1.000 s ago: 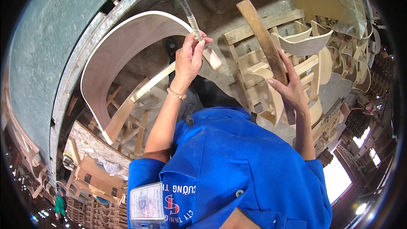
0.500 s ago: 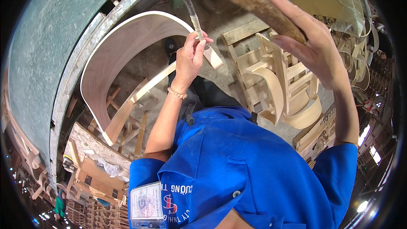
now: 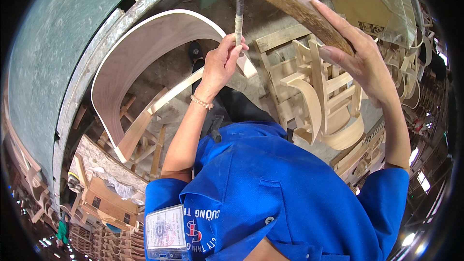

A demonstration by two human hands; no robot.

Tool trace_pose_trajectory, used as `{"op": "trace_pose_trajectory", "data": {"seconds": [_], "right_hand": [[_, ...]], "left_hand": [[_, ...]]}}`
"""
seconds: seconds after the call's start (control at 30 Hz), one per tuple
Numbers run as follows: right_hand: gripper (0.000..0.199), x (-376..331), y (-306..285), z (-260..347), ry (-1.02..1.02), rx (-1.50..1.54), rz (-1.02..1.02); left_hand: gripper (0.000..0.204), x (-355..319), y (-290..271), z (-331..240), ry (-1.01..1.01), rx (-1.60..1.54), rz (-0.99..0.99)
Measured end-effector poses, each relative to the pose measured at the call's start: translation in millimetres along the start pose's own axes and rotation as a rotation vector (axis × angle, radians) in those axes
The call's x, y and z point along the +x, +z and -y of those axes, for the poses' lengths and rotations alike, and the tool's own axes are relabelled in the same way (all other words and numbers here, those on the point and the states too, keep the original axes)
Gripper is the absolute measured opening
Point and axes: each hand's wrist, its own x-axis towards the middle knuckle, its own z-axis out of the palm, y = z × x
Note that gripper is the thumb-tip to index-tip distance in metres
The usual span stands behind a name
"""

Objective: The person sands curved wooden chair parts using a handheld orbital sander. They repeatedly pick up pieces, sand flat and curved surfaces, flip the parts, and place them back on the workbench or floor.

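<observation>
A worker's right hand (image 3: 360,60) grips a curved wooden slat (image 3: 290,2) raised overhead while the left hand (image 3: 220,65) clasps a thin tool (image 3: 238,17) just beside it, seemingly poised to work its edge.

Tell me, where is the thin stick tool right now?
In the head view, the thin stick tool stands upright near the top middle, pinched in the left hand, just below the curved wooden piece held by the right hand.
</observation>
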Motion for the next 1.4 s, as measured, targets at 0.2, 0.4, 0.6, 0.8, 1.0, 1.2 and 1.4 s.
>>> {"op": "trace_pose_trajectory", "data": {"seconds": [0.2, 0.4, 0.6, 0.8, 1.0, 1.2, 1.4], "right_hand": [[0.062, -3, -15, -5, -0.100, 0.180, -0.276], [0.076, -7, 11, -4, -0.062, 0.152, 0.022], [0.067, -11, 16, -29, -0.099, 0.357, -0.216], [0.065, -34, 53, -41, 0.166, 0.683, -0.303], [0.068, -53, 75, -34, 0.079, 0.775, -0.270], [0.071, -72, 90, -32, 0.142, 0.744, -0.290], [0.071, -80, 87, -25, 0.255, 0.810, -0.293]], "left_hand": [[0.017, 1, 0, 0, 0.034, -0.045, -0.021], [0.017, 2, -2, 1, -0.008, -0.022, 0.049], [0.021, 4, -18, 1, -0.307, -0.687, 0.174], [0.021, -8, -42, 22, -0.116, -0.612, -0.178], [0.021, -6, -4, 21, -0.049, -0.410, -0.115], [0.018, -33, 1, -9, -0.237, -0.654, 0.244], [0.019, -9, -17, 12, -0.057, -0.556, -0.108]]}}
